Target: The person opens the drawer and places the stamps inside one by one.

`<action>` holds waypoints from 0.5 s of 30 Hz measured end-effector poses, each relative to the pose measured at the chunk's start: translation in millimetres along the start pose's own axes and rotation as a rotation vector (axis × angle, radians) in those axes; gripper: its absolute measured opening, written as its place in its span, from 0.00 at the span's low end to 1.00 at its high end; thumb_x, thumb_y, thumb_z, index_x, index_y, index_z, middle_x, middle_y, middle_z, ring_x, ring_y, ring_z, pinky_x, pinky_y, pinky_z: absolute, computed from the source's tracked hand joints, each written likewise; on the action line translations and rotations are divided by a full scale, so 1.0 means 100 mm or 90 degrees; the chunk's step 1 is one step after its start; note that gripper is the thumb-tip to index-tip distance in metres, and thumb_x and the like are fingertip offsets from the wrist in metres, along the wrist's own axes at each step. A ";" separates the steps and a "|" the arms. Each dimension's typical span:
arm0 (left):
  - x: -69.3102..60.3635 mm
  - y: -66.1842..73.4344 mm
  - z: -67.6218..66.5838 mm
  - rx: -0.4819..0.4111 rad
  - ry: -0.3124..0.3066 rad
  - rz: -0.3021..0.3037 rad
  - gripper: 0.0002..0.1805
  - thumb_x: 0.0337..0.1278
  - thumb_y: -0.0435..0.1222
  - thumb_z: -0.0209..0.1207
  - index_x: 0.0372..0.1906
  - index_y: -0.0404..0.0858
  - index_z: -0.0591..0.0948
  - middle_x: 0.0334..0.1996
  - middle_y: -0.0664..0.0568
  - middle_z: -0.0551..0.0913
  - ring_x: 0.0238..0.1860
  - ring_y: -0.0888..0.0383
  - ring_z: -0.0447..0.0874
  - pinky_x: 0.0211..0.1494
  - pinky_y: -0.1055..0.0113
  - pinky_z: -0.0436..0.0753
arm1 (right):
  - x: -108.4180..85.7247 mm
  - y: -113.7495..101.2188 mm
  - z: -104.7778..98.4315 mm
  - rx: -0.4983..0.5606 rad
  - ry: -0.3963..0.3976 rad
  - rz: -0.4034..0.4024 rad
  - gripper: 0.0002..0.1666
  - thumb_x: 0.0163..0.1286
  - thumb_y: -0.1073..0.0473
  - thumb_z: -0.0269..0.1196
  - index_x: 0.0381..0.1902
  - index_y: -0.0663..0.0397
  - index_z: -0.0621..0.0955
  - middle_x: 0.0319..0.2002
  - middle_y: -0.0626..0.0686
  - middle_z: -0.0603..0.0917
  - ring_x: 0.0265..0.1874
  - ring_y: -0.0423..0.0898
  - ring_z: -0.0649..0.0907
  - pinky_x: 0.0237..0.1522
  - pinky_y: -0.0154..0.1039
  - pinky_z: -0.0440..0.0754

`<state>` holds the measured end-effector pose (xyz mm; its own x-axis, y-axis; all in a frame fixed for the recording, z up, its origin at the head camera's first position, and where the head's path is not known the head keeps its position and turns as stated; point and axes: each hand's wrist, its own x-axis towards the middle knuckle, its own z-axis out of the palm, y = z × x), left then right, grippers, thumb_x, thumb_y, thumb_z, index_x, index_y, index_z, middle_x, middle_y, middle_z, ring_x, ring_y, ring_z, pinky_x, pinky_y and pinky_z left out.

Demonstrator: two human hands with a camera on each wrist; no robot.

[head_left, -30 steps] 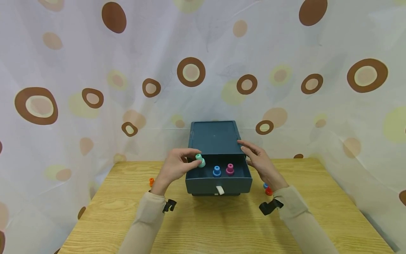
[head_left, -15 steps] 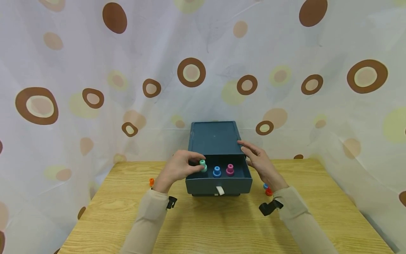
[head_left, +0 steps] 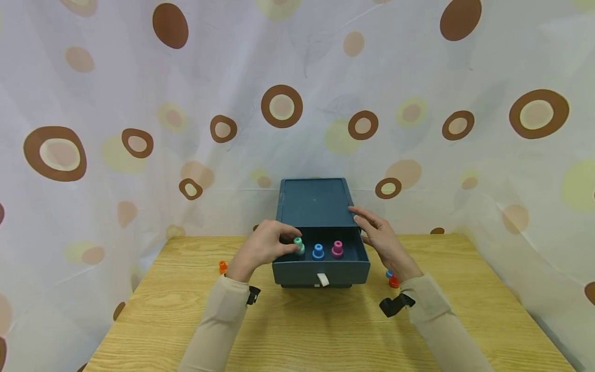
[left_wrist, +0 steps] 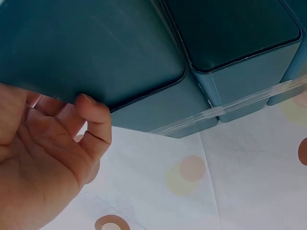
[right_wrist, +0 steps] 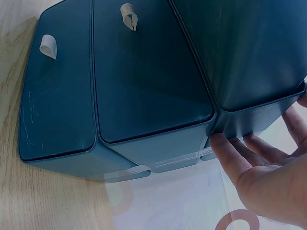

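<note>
Left hand pinching stepped mint peg, in smooth drawer; right hand, fingers extended, touching boxy cabinet

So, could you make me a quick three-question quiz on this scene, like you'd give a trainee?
1. What colour is the small piece that the left hand holds?
2. True or false: the right hand touches the side of the cabinet.
3. In the open drawer, which stands beside the magenta piece? A) red B) blue C) orange

Key:
1. Mint green.
2. True.
3. B, the blue piece.
</note>
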<state>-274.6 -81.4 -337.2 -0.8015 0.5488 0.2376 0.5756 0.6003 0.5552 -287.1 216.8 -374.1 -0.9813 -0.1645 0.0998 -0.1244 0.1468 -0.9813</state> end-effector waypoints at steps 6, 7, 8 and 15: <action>-0.02 0.00 0.01 -0.005 0.010 0.009 0.18 0.55 0.36 0.69 0.52 0.38 0.85 0.44 0.51 0.88 0.45 0.57 0.86 0.51 0.62 0.84 | 0.00 0.00 0.01 -0.001 -0.001 0.001 0.33 0.77 0.41 0.51 0.74 0.46 0.65 0.77 0.54 0.56 0.77 0.58 0.54 0.71 0.67 0.55; -0.03 0.00 0.01 -0.005 0.012 0.013 0.18 0.55 0.36 0.69 0.52 0.38 0.85 0.44 0.51 0.88 0.45 0.57 0.87 0.51 0.62 0.84 | 0.00 0.00 0.01 -0.001 -0.001 0.002 0.33 0.77 0.41 0.51 0.74 0.46 0.65 0.77 0.54 0.56 0.77 0.58 0.54 0.71 0.66 0.55; -0.03 -0.01 0.01 -0.004 0.014 0.016 0.18 0.55 0.36 0.69 0.52 0.39 0.86 0.44 0.51 0.88 0.45 0.57 0.87 0.51 0.62 0.84 | 0.00 0.00 0.01 -0.001 0.000 0.003 0.33 0.77 0.41 0.51 0.74 0.46 0.65 0.77 0.53 0.56 0.77 0.58 0.54 0.71 0.66 0.55; -0.08 -0.02 0.01 -0.039 0.094 0.057 0.13 0.57 0.35 0.67 0.48 0.39 0.87 0.42 0.51 0.89 0.41 0.59 0.86 0.43 0.66 0.84 | 0.01 0.00 0.01 -0.003 0.007 0.008 0.33 0.77 0.40 0.50 0.74 0.46 0.65 0.77 0.53 0.57 0.77 0.57 0.54 0.71 0.66 0.55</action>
<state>-269.1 -86.5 -340.7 -0.7653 0.5041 0.4001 0.6382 0.5141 0.5730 -288.2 215.8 -374.4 -0.9845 -0.1511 0.0888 -0.1121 0.1530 -0.9819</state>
